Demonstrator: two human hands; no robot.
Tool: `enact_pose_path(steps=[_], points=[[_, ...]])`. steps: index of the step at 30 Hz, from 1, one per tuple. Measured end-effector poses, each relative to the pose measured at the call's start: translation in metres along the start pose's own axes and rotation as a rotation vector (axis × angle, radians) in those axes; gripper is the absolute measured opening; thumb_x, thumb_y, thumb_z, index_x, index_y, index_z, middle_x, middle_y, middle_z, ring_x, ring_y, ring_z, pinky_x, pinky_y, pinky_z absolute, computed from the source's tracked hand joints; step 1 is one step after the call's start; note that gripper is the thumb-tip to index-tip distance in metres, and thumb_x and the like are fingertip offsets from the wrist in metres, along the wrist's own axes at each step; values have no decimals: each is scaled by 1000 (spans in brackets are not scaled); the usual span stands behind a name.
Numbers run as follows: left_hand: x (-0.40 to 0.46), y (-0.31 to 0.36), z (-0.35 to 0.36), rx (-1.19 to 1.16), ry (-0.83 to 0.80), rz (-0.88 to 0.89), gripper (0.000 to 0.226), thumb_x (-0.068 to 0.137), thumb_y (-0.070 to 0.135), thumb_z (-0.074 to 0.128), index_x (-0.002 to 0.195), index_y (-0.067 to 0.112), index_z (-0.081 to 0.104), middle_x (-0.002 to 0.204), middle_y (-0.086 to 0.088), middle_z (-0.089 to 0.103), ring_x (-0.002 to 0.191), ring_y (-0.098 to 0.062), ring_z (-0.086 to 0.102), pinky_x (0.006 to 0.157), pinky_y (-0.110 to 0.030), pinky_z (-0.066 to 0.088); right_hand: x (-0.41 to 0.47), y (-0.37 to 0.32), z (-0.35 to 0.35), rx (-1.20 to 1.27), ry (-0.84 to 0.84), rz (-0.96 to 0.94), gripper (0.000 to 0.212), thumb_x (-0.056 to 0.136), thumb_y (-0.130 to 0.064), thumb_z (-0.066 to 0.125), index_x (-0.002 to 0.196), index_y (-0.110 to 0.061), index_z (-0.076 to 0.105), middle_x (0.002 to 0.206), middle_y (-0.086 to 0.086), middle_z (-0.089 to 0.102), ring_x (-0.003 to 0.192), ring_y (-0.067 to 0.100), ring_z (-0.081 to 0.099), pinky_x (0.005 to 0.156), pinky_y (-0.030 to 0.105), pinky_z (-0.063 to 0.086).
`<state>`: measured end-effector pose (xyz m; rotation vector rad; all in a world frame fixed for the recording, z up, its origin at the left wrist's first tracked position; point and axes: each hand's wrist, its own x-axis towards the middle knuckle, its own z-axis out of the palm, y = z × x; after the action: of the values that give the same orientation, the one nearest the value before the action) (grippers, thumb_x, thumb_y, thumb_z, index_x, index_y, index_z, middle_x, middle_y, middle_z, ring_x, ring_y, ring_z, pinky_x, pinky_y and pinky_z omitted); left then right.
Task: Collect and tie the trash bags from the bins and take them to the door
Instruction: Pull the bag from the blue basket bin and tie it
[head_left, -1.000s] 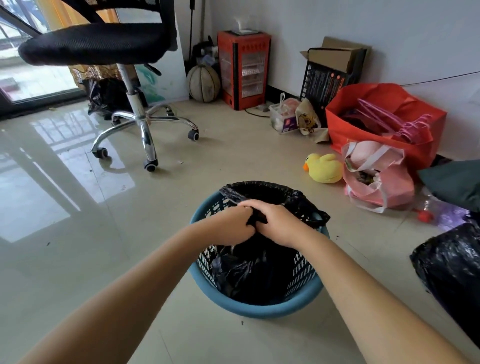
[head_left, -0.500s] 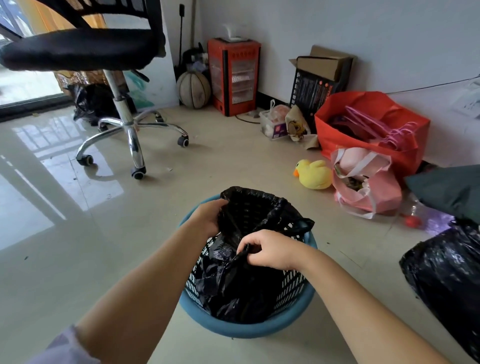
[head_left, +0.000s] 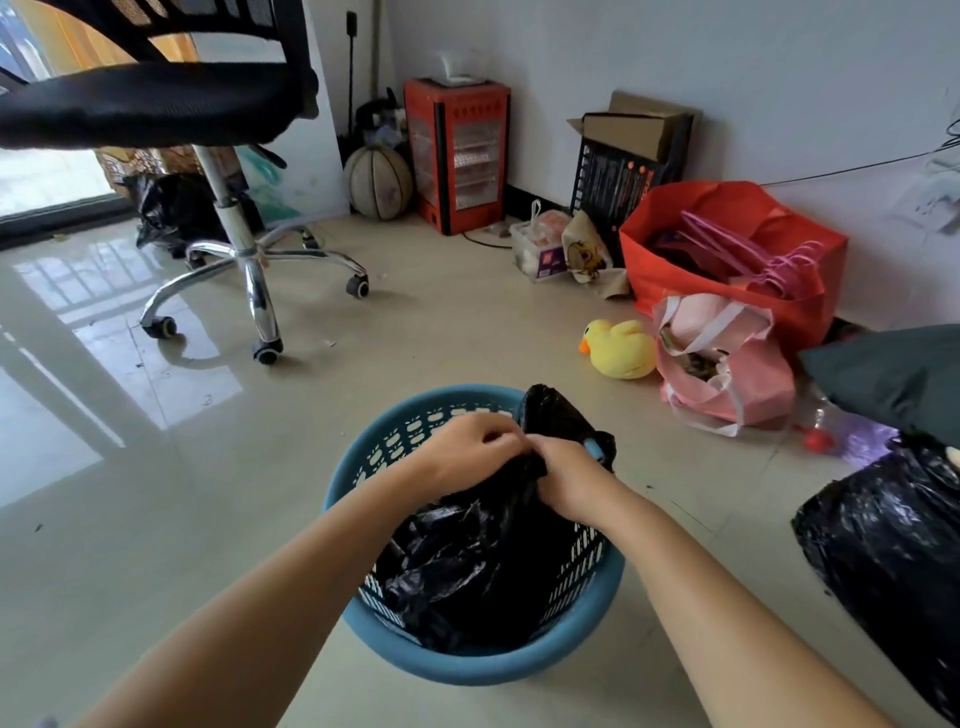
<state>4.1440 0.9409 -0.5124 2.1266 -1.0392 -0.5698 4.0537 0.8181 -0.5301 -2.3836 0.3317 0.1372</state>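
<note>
A blue slotted plastic bin (head_left: 395, 431) stands on the tiled floor in front of me. A black trash bag (head_left: 483, 561) sits inside it, its top gathered above the bin's middle. My left hand (head_left: 467, 449) and my right hand (head_left: 569, 480) meet over the bin, both gripping the bunched mouth of the bag. A loose flap of the bag (head_left: 558, 415) still hangs over the far right rim. A second, filled black trash bag (head_left: 893, 561) rests on the floor at the right edge.
A black office chair (head_left: 244, 249) on casters stands at the far left, with another black bag (head_left: 171, 213) behind it. Along the wall are a red heater (head_left: 457, 150), a basketball (head_left: 376, 182), a red tote (head_left: 727, 249), a pink bag (head_left: 727, 364) and a yellow duck toy (head_left: 621, 348).
The bag's left edge has come off the bin rim, baring the blue slotted wall. My hands, apart half a second ago, have come together on the gathered bag top.
</note>
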Motion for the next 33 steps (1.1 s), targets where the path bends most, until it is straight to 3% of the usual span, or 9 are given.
enact_pose_path(steps=[3,6,9,15,19,24,29,31,33], points=[[27,-3,8,-38,250,-168,29,88,39,56,91,12,65,81,-1,67,80,-20,61,72,-30,46,-8,-9,-3,-25,-110,47,34,83,-7,48,113,-16,64,111,10,67,103,25,61,87,35,48],[52,2,22,86,-16,-246,50,85,41,63,123,10,55,119,-6,63,111,-23,58,89,-29,44,-14,-23,-7,-75,-329,39,43,82,-4,48,121,-18,60,117,7,63,95,22,57,76,32,46],[59,-1,29,166,-168,-150,34,85,10,55,118,11,62,122,-8,64,113,-23,58,94,-29,44,-17,-21,-16,-157,-412,32,42,83,-3,48,119,-20,61,118,4,63,101,22,58,85,34,48],[29,-18,8,-225,101,-183,36,81,-10,42,87,15,68,89,-11,65,79,-21,55,75,-30,44,-13,23,-32,201,61,89,23,84,0,54,85,-21,63,97,3,59,90,15,55,84,28,42],[6,-3,3,-399,19,-129,33,88,-4,45,106,11,68,109,-12,69,97,-20,62,98,-38,48,-4,11,-12,200,34,-8,27,83,-2,60,103,-19,50,127,1,42,121,13,44,93,18,35],[-14,-8,-6,-489,9,-126,25,95,12,49,113,15,67,115,-7,68,113,-24,62,103,-34,45,-2,-10,4,215,118,57,55,86,-10,56,134,-23,32,104,-2,57,93,18,57,77,29,42],[-26,-55,-27,456,346,-246,61,88,23,55,144,19,31,145,-8,40,135,-26,38,116,-42,22,0,-19,-2,205,199,54,24,86,-7,57,109,-11,66,105,8,70,94,21,61,76,29,43],[-35,-83,-35,463,295,-453,74,83,19,59,147,16,22,147,-13,33,136,-30,35,115,-45,23,3,-26,-7,286,249,52,21,85,-5,56,100,-11,68,100,13,72,92,26,64,82,36,50],[-44,-105,-37,94,248,-623,57,82,9,58,136,6,40,116,-18,56,102,-31,56,92,-39,44,5,-36,-13,381,300,32,20,83,-6,57,90,-20,70,95,11,72,93,29,66,89,47,53]])
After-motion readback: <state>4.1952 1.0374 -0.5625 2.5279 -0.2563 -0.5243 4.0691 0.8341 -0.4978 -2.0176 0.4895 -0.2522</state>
